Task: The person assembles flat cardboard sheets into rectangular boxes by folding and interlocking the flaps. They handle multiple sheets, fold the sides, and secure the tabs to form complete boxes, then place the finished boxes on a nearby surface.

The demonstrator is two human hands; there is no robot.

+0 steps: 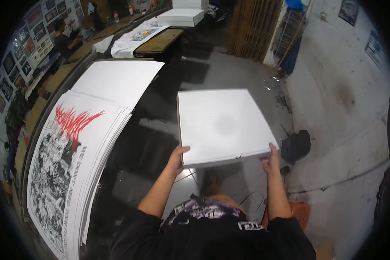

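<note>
A flat white cardboard box (216, 125) with its lid down is held level in front of me at about waist height. My left hand (177, 159) grips its near left corner, thumb on top and the fingers hidden underneath. At the near right corner my right hand (271, 160) is closed on the box the same way, with its thumb over the edge. To my left, a stack of large printed posters (60, 164) lies on a long table, the top one in black and white with red lettering. A blank white sheet (117, 78) lies beyond the print.
More white boxes (180, 17) are stacked at the far end of the table. A white printed T-shirt (136, 37) and a wooden board (159, 42) lie before them. A black bag (296, 146) sits on the tiled floor by the right wall. A person (65, 41) is at the far left.
</note>
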